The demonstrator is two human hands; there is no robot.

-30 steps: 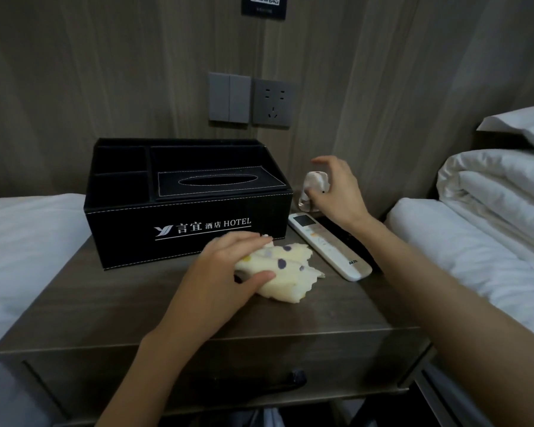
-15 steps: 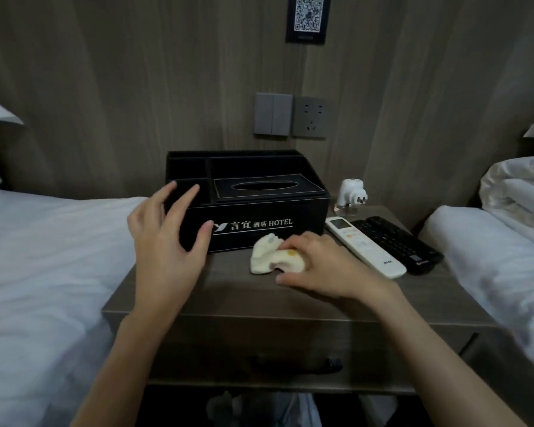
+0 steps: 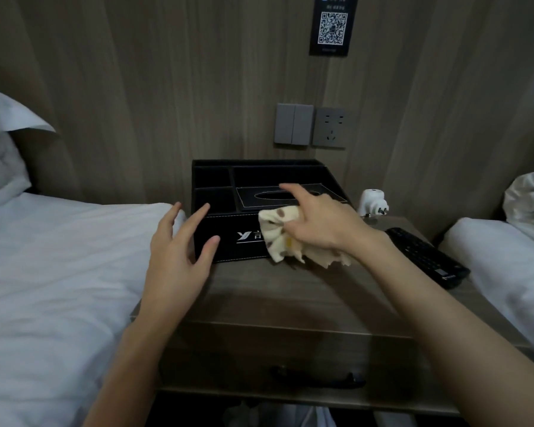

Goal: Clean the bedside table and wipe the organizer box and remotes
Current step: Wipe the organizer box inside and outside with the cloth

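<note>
Black leather-look organizer box (image 3: 222, 241): one, at the rear of the wooden tabletop (image 3: 290, 297); wiping judged barely begun. Cream spotted cloth (image 3: 278, 241): one, against the box front, grasped in your right hand (image 3: 318, 226) grip. Left hand (image 3: 179, 260): grip released, at the box's left corner. Black remote (image 3: 426, 257): one visible, apparently unwiped.

Organizer box (image 3: 235, 252) on bedside table (image 3: 275, 291) — remote (image 3: 426, 257) right.

Black organizer box (image 3: 235, 251), spotted cloth (image 3: 275, 229)
The box has white stitching and lettering; the cloth is cream, dotted brown and yellow; black remote (image 3: 426, 257); grey-brown wood-grain bedside table (image 3: 275, 291).
</note>
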